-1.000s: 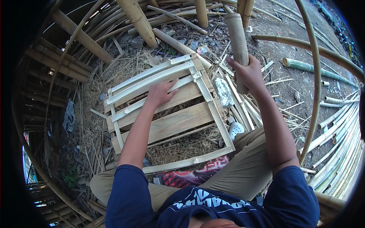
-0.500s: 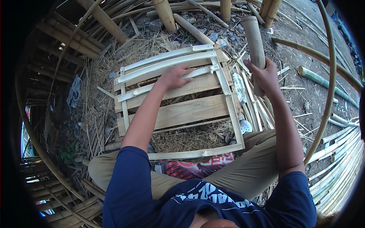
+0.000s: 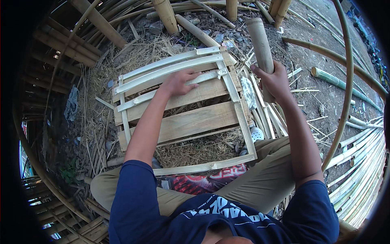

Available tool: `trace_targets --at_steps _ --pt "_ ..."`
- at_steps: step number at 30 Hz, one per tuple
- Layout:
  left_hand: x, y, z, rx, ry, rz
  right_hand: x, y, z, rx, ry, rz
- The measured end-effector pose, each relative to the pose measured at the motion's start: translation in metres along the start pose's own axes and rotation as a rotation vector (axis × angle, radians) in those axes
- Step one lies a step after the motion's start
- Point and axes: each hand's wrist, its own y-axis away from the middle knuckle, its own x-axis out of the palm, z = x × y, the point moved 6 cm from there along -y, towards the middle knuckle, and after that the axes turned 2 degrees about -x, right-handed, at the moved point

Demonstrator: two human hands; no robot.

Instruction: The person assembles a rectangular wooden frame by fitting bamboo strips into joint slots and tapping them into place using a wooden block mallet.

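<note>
A rectangular frame of split bamboo strips [image 3: 205, 167] lies in front of my crossed legs, its far part over a board of wooden planks [image 3: 199, 120]. Several pale cross slats run over its far half. My left hand [image 3: 178, 83] is closed over the nearest of these, a bamboo slat [image 3: 210, 76], with the thumb on its near side and the fingers beyond it. In my right hand [image 3: 274, 83] is a thick length of bamboo [image 3: 259, 42], gripped near its lower end. It stands nearly upright beyond the frame's right side, apart from the slats.
Split bamboo offcuts [image 3: 271, 122] lie right of the frame. Bundled bamboo poles [image 3: 361, 173] fill the lower right, and a green pole [image 3: 343, 86] lies above them. A curved pole [image 3: 348, 81] crosses the right side. Bamboo posts [image 3: 165, 16] stand at the back; straw covers the ground.
The whole view has shifted a little, so the frame and ground appear slightly further left. Both hands keep their holds, the left on the slat and the right on the bamboo length.
</note>
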Motion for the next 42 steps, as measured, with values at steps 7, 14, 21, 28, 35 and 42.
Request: trace_targets --at_steps 7,14,21,28,35,42 --pt "0.007 -0.003 0.004 0.015 0.005 -0.041 0.006 0.001 0.005 0.003 0.046 0.017" --pt "0.002 -0.001 -0.003 -0.018 -0.048 0.021 0.008 -0.001 0.002 -0.015 0.072 0.024" --pt "0.018 -0.007 -0.035 -0.208 -0.273 -0.094 0.004 0.000 -0.007 0.008 0.077 0.038" --pt "0.033 -0.012 -0.038 -0.159 -0.264 -0.270 0.005 0.000 -0.013 0.001 0.151 0.037" --pt "-0.009 -0.033 -0.046 -0.067 -0.354 -0.572 0.005 0.001 -0.016 0.032 0.169 0.071" --pt "0.002 -0.069 -0.011 -0.057 -0.353 -0.276 0.009 -0.002 -0.014 -0.018 0.143 0.067"
